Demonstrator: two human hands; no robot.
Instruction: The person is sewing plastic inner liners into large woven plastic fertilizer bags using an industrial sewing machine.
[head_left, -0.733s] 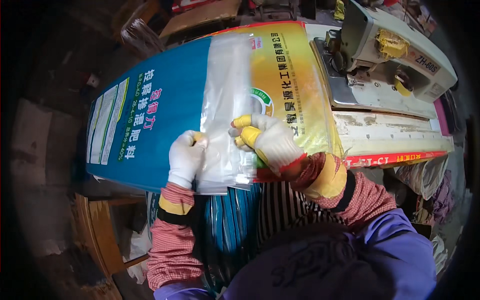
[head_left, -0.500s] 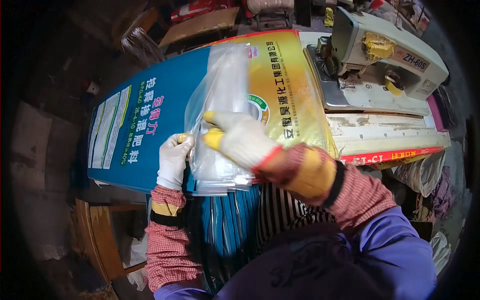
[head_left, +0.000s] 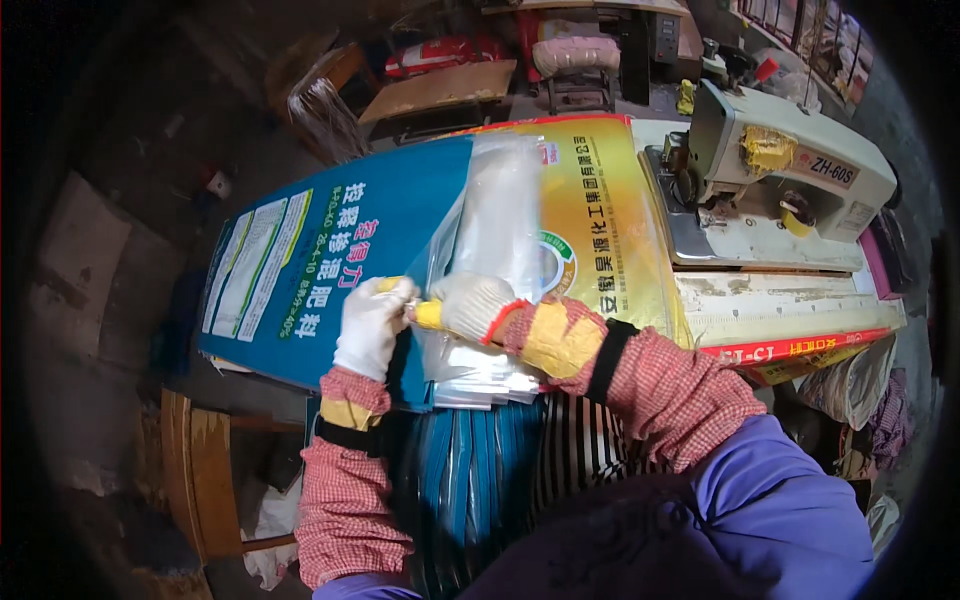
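Observation:
A pile of clear plastic bags (head_left: 497,215) lies on a blue and yellow printed sack (head_left: 600,190), which is spread over the table in front of me. At the left edge of the clear pile, my left hand (head_left: 375,322), in a white glove with yellowed fingertips, is closed in a pinch on the film. My right hand (head_left: 468,307), gloved the same way, meets it from the right. Its yellow fingers are pressed together on the edge of a clear plastic bag. Both sets of fingertips nearly touch, and the film between them is partly hidden.
An industrial sewing machine (head_left: 800,165) stands at the right end of the table. Blue folded sacks (head_left: 470,460) hang over my lap. At the lower left is a wooden frame (head_left: 205,480). A padded stool (head_left: 575,58) and a board (head_left: 440,90) are beyond the table.
My right hand has come down and left from over the clear bags to meet my left hand. The whole view has shifted, with the table now lower and further right.

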